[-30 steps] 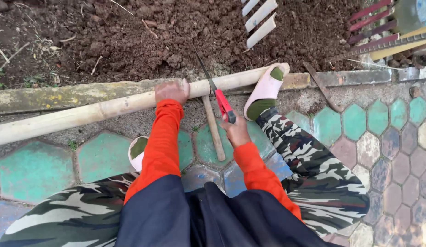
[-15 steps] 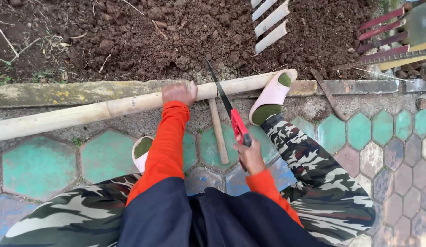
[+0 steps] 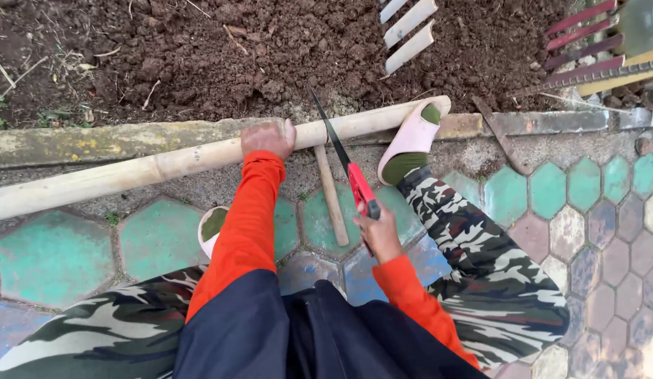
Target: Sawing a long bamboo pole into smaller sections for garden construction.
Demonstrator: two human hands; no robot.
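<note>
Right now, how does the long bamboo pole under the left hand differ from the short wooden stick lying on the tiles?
The bamboo pole is long and thick and lies almost crosswise, propped on the kerb; the wooden stick is short and thin and lies flat, running toward the person. The left hand presses the pole and the saw crosses it; nothing holds the stick. Both are pale, straight and round.

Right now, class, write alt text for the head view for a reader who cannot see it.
A left hand pins a bamboo pole on a curb while the right hand draws a red-handled saw across it. A slippered foot braces the pole's end; soil lies beyond, hexagonal tiles below.
</note>
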